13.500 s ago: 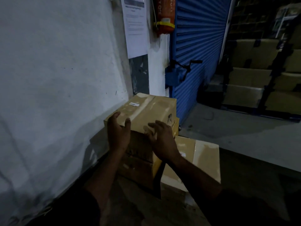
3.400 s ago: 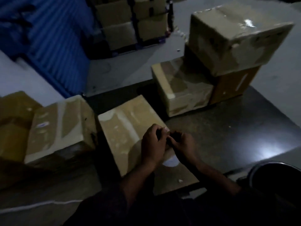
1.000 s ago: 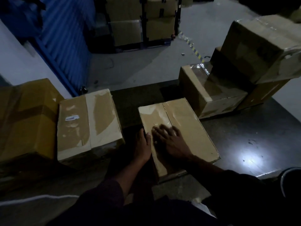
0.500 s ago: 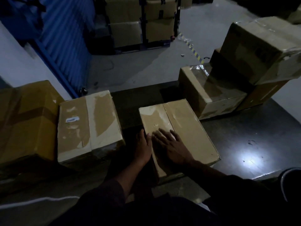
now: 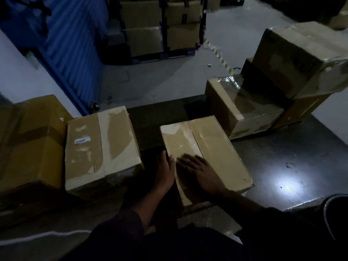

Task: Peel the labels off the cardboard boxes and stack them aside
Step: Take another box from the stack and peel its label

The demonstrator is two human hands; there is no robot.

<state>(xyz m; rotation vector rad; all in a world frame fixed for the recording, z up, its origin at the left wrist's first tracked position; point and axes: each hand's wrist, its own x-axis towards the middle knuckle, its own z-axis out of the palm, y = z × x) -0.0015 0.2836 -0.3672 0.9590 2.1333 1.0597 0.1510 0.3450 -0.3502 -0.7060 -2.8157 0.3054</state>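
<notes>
A taped cardboard box lies flat on the dark platform in front of me. My right hand lies flat on its top near the left edge, fingers spread. My left hand rests against the box's left side, thumb on the top edge. No label shows on this box's top. To its left stands a second box with a small white label on top.
A yellowish box sits at far left. At the right, a low box and a stack of two boxes stand. Behind are a blue roller shutter, strapped cartons, and a dark bin rim at lower right.
Both hands stay on the middle box. The right hand has slid slightly along the top; the left hand still presses the box's left side.
</notes>
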